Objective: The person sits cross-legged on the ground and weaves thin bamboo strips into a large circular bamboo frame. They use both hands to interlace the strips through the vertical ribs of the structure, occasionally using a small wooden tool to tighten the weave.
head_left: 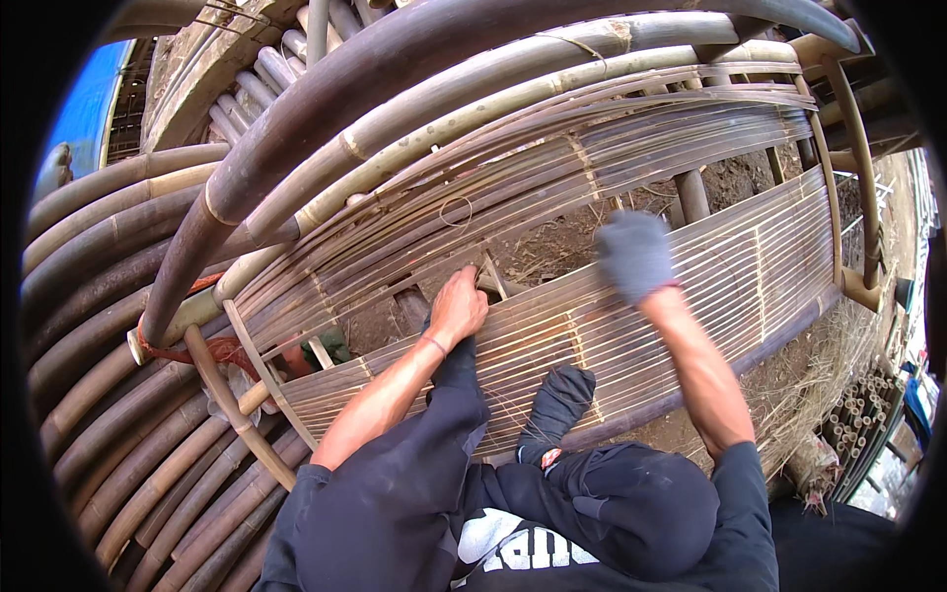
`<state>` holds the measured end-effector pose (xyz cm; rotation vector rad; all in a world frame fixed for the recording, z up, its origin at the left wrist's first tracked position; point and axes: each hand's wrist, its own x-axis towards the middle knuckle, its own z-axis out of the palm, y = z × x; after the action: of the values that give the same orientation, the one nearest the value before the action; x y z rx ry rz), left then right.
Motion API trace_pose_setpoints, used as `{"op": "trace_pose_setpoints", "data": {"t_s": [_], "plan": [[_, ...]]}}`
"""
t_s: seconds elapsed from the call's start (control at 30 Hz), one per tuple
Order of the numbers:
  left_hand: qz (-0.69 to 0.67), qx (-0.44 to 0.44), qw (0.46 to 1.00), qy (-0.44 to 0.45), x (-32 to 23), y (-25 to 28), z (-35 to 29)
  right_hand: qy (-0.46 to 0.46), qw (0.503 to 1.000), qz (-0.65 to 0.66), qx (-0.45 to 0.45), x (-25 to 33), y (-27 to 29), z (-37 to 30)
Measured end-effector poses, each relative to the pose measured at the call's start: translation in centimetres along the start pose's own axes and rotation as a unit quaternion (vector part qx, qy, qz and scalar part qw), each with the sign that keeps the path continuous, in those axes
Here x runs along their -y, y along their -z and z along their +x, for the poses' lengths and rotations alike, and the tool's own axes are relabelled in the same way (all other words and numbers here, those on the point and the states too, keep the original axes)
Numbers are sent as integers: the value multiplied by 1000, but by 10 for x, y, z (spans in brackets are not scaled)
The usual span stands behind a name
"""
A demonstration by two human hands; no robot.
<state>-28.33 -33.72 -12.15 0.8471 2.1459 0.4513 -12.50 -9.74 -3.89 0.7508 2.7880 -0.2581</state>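
Note:
I sit over a long bamboo frame laid with narrow split-bamboo slats. My bare left hand (459,304) is at the far edge of the near slatted panel (691,271), its fingers drawn together beside a short wooden crosspiece (495,275). Whatever they pinch is hidden. In a grey glove, my right hand (634,257) hovers over the panel's far edge, to the right of the left hand. Motion blurs it, so its fingers and anything in them are unclear. Beyond a gap showing bare soil lies a second band of thin bamboo strips (552,178). Thin binding rows (577,355) cross the near slats.
Thick bamboo poles (365,89) arch along the far side. Many more poles (118,266) are stacked at the left. A bent bamboo end piece (856,158) stands at the right. Cut bamboo ends (858,419) lie bundled at lower right. My dark-covered foot (557,403) rests on the slats.

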Motion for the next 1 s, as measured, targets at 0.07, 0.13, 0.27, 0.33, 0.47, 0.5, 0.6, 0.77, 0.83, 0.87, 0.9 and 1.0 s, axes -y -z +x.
{"op": "trace_pose_setpoints", "data": {"t_s": [0.07,0.13,0.27,0.33,0.47,0.5,0.6,0.77,0.83,0.87,0.9,1.0], "plan": [[-35,88,995,13,7,-3,17,41,992,-28,116,47,-60,22],[-46,137,989,7,10,-4,30,28,943,134,302,85,-101,50],[-84,235,967,58,7,5,36,142,865,254,410,91,-112,72],[-114,148,981,56,1,10,25,120,886,224,388,79,-98,67],[-238,133,959,77,-10,31,-2,109,955,267,68,71,-72,22],[-271,164,947,60,-12,39,-5,132,937,323,19,73,-68,12],[-396,287,872,21,-14,54,-5,160,887,430,-55,80,-57,-19],[-380,277,870,148,-9,58,6,-228,586,772,92,42,-16,-150],[-422,252,847,204,-7,52,5,-375,536,755,32,-8,0,-236],[-422,234,838,256,-7,49,4,-427,510,741,-90,-33,6,-285],[-426,222,834,271,-7,47,5,-466,488,707,-213,-61,12,-334],[-494,142,817,260,-10,36,7,-445,525,658,-305,-160,39,-456]]}}
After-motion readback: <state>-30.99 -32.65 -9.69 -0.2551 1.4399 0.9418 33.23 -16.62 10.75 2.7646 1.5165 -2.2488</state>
